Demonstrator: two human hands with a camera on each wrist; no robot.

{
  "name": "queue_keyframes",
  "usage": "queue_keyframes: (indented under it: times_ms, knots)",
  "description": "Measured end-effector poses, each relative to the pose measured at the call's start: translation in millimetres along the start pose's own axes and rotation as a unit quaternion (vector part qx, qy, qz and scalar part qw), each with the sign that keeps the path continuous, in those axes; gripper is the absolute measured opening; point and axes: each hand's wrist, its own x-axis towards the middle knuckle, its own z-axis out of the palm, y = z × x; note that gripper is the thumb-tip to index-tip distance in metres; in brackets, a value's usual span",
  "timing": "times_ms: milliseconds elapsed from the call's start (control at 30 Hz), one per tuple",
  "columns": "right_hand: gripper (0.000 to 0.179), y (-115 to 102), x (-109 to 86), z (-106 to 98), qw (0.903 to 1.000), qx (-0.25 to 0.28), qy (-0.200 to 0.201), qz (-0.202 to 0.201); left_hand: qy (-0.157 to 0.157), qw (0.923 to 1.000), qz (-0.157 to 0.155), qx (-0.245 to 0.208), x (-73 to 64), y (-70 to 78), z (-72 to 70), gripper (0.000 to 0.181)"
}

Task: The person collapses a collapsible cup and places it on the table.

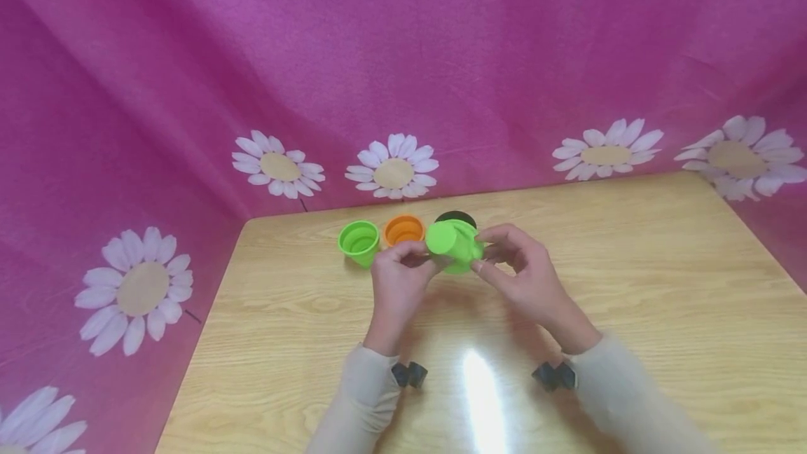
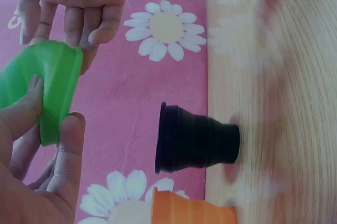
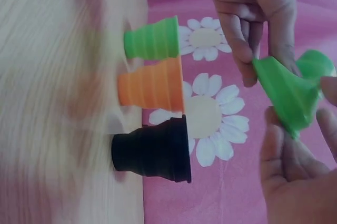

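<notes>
Both hands hold a green collapsible cup (image 1: 455,247) above the table, its round base tipped toward the head camera and its wider rim facing away. My left hand (image 1: 400,282) grips it from the left; in the left wrist view its thumb presses the ribbed wall (image 2: 52,84) while a finger lies at the rim. From the right, my right hand (image 1: 532,279) pinches the rim side between thumb and fingers. The cup's wall looks bent and partly folded in the right wrist view, with the narrow base (image 3: 316,64) jutting to one side.
Behind the hands, three similar cups stand upright in a row: a green cup (image 1: 359,240), an orange cup (image 1: 404,228) and a black cup (image 3: 152,150). They sit near the back of the wood-grain table (image 1: 284,342). A pink flowered cloth (image 1: 479,76) hangs behind it.
</notes>
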Motion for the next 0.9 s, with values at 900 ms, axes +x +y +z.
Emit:
queue_keyframes:
  times_ms: [900]
  knots:
    - [0.013,-1,1.9,12,0.9926,-0.009,0.084,0.087,-0.023,0.9982,0.011,-0.054,-8.8,5.2,-0.3,0.024]
